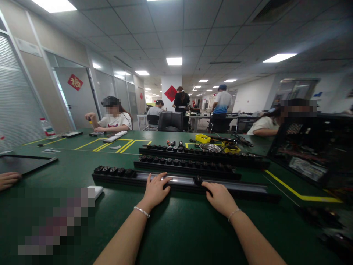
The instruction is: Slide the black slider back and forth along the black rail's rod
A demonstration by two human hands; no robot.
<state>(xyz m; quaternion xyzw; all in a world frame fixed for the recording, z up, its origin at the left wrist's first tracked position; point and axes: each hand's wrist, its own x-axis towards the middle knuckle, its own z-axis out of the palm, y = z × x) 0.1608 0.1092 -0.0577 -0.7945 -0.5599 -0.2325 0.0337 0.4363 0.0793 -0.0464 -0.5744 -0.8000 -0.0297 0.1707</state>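
A long black power strip housing [176, 180] lies across the green table before me, with a shiny strip along its open channel. Several black socket modules [113, 170] sit in its left end. One separate black socket module [198, 180] is further right in the same channel. My left hand [157, 189] rests on the housing's middle, fingers spread, holding nothing. My right hand [219, 197] has its fingertips against the right side of the single module; the far side of that grip is hidden. Both wrists wear bracelets.
Behind lie two more black strips [187, 163] filled with modules. A yellow bin [202, 138] and tools stand beyond. An open black computer case [306, 154] is at right. Another person's hand [9, 180] shows at left, near a dark panel [24, 163]. Co-workers sit across the table.
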